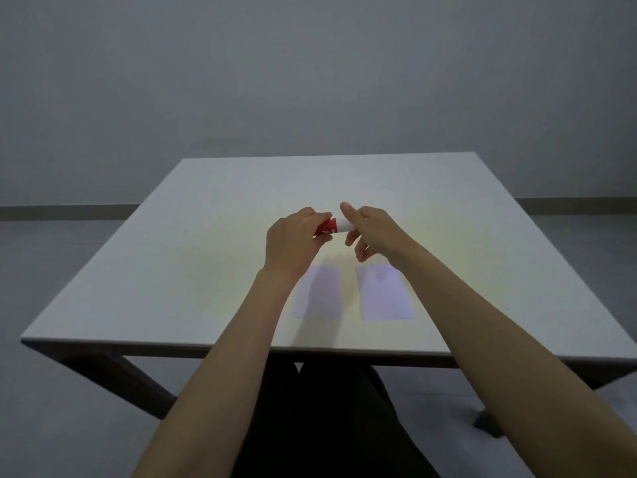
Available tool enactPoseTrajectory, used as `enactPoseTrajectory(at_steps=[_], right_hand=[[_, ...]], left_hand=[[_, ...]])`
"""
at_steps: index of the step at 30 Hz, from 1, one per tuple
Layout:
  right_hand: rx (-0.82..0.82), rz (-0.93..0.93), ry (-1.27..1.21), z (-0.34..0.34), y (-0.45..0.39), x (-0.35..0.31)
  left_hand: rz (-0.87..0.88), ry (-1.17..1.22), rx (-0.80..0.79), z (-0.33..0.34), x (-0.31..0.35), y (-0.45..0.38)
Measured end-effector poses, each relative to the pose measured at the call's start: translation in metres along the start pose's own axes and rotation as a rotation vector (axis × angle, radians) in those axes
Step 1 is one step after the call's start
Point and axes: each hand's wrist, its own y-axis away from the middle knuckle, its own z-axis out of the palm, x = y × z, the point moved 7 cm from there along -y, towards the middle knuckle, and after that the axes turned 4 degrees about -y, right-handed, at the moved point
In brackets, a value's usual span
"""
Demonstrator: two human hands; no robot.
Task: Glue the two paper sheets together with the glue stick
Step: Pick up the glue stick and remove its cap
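A glue stick [330, 227] with a red body and a white cap is held level above the middle of the white table [193, 236]. My left hand [293, 241] grips its red end. My right hand [370, 229] pinches the white cap end, thumb up. Two pale paper sheets lie flat side by side nearer the front edge: the left sheet [322, 293], partly covered by my left wrist, and the right sheet [384, 293]. A narrow gap separates them.
The table's front edge [241, 345] runs just above my lap. Dark table legs show below at left and right. A grey wall and floor lie behind the table.
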Motion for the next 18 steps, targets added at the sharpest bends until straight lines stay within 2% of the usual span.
enactPoseTrajectory(at_steps=[5,9,12,14,18], right_hand=[[0.139,-0.193,0.031,-0.028,-0.004,-0.005],[0.3,-0.134,0.067,-0.072,-0.01,0.017],[0.355,-0.097,0.405,-0.088,-0.017,0.036],[0.328,-0.101,0.605,-0.087,-0.021,0.048],[0.33,-0.095,0.667,-0.085,-0.02,0.065]], left_hand=[[-0.055,0.051,-0.049,0.007,-0.002,0.004],[-0.18,0.25,-0.109,0.015,-0.015,0.011],[-0.336,0.583,-0.099,0.019,-0.023,0.016],[-0.374,0.705,-0.093,0.019,-0.022,0.018],[-0.405,0.8,-0.089,0.019,-0.025,0.022]])
